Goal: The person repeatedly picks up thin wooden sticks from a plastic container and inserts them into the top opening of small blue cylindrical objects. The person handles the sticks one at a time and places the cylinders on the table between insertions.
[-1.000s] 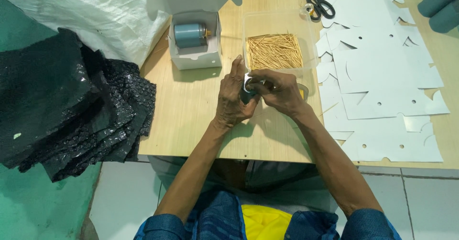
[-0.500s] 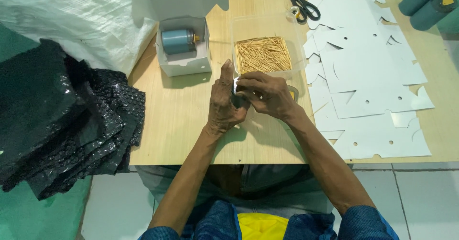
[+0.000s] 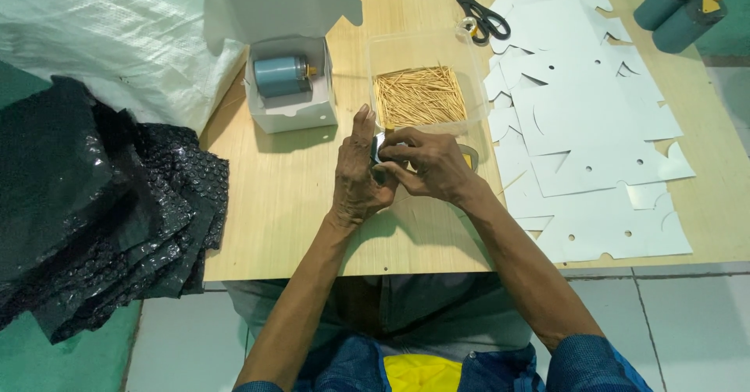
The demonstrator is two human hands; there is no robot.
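My left hand [image 3: 358,179] and my right hand [image 3: 426,167] meet over the middle of the wooden table [image 3: 273,204]. Together they grip a small dark object with a shiny part [image 3: 377,151], mostly hidden by the fingers. Just beyond the hands stands a clear plastic tray [image 3: 426,52] filled with thin wooden sticks [image 3: 419,95]. To the left of it an open white carton [image 3: 291,87] holds a blue-grey cylinder [image 3: 279,75] lying on its side.
Flat white die-cut cardboard blanks [image 3: 586,134] cover the right side of the table. Black scissors [image 3: 478,8] lie at the back. Two blue-grey cylinders with yellow caps [image 3: 678,5] lie at the far right corner. Black bubble wrap [image 3: 86,204] and a white woven sack [image 3: 101,40] sit left.
Both hands have stayed together on the small object, with slight finger movement. The view has shifted a little, nothing else on the table has moved.
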